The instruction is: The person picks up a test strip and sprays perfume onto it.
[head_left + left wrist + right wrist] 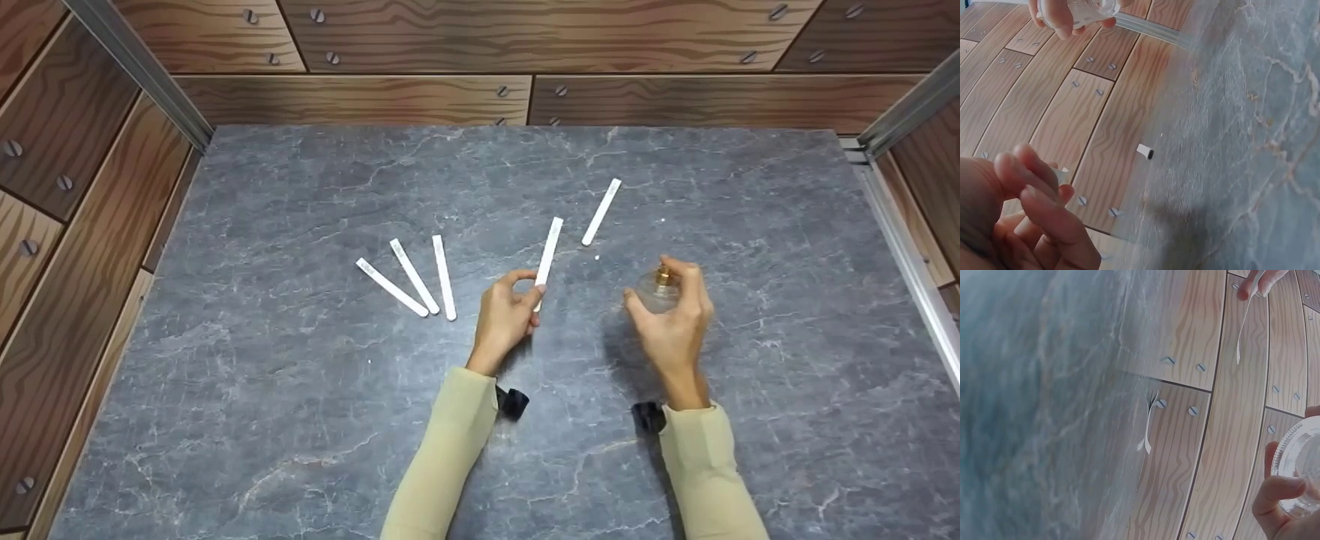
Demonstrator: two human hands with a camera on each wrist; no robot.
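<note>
Held strip, handling: the slim, flat, white paper-like strip (550, 249) is probably very light and springy, easily creased; best pinched flat near one end.
Left hand (506, 311): fingers pinch the strip by its near end, above the middle of the tabletop (262, 390).
Bottle, handling: the clear, round, glass-like bottle (657, 303) with a gold-coloured metallic top (663, 276) is probably heavier, rigid, smooth and breakable; best clasped round its body.
Right hand (675, 319): fingers curl round the bottle, one at the top, between the strip and the tabletop's right edge.
Strip, appearance: small grey marks at its far end.
Bottle, appearance: transparent, base rim finely ribbed.
Loose strips: three white strips (414, 276) lie toward the left edge, a lone white strip (601, 212) nearer the far edge.
</note>
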